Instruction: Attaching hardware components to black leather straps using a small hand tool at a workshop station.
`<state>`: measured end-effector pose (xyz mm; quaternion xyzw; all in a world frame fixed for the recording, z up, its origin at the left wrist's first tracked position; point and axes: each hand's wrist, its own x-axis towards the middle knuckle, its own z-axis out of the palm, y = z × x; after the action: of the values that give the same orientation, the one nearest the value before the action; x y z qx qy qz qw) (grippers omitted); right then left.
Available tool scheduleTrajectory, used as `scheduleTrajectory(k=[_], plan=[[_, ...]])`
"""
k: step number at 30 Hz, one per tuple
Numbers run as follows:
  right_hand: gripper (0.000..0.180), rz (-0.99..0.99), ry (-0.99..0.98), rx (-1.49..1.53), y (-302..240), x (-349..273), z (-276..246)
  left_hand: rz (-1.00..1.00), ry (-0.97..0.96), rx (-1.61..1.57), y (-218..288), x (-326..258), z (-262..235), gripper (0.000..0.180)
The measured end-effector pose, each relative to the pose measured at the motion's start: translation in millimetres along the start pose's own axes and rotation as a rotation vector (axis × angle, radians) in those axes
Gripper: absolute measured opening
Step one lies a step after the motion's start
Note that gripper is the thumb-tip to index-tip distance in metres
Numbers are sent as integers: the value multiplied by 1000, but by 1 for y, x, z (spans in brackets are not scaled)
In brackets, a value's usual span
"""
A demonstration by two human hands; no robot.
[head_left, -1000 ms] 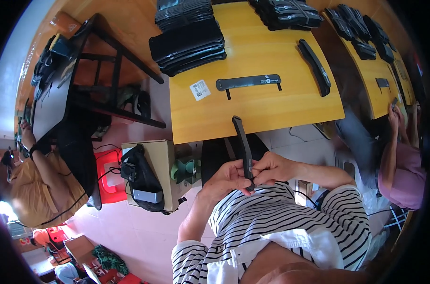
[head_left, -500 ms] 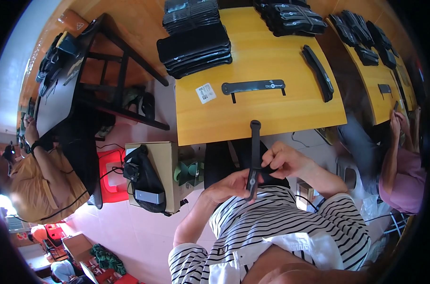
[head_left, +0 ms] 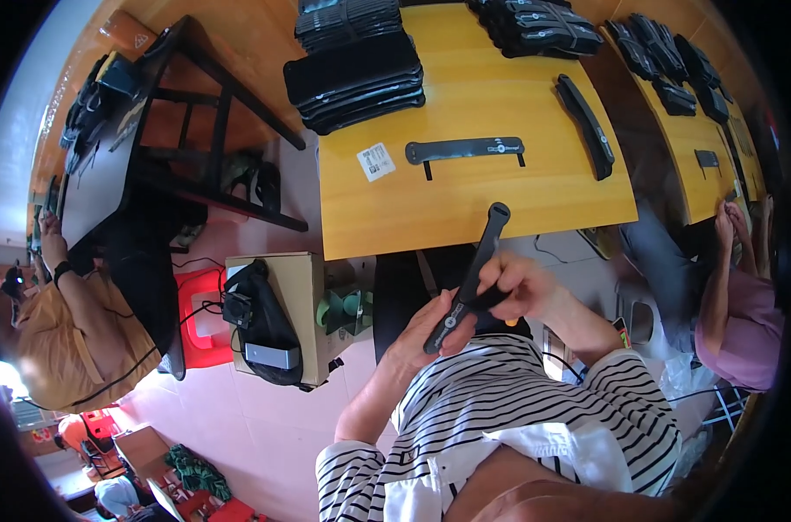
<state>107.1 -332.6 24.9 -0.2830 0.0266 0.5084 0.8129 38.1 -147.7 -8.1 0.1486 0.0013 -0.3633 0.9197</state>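
A long black strap [head_left: 478,271] with rounded ends and light print is held in front of my striped shirt, slanting up and to the right. My left hand [head_left: 413,335] is closed round its lower part. On its right side, my right hand [head_left: 528,283] is closed on a dark, narrow piece that joins the strap near its middle; the fingers partly hide it. Beyond my hands, a similar strap [head_left: 465,150] lies crosswise on the yellow table [head_left: 387,217], with two thin tabs sticking out of its near edge.
Another black strap [head_left: 585,126] lies near the table's right edge. A stack of black straps [head_left: 354,83] and a tied bundle [head_left: 535,30] stand at the back. A white label [head_left: 375,162] sits on the left. A carton [head_left: 304,296] stands on the floor; other people sit on both sides.
The held strap has tilted from nearly upright to slanting right, its top end moving up and right. Both hands have shifted slightly, still holding it. The view has moved a little.
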Motion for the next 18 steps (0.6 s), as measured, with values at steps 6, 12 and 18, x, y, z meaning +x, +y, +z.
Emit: scheduleTrajectory(k=[6, 12, 18], plan=[[20, -301, 150, 158, -19, -12, 9, -18, -87, 44, -2, 0, 6, 41], [25, -877, -13, 228, -102, -57, -10, -114, -160, 166, -2, -29, 2, 45], [20, -1009, -113, 165, -127, -74, -4, -234, -130, 350, 11, -50, 0, 55]])
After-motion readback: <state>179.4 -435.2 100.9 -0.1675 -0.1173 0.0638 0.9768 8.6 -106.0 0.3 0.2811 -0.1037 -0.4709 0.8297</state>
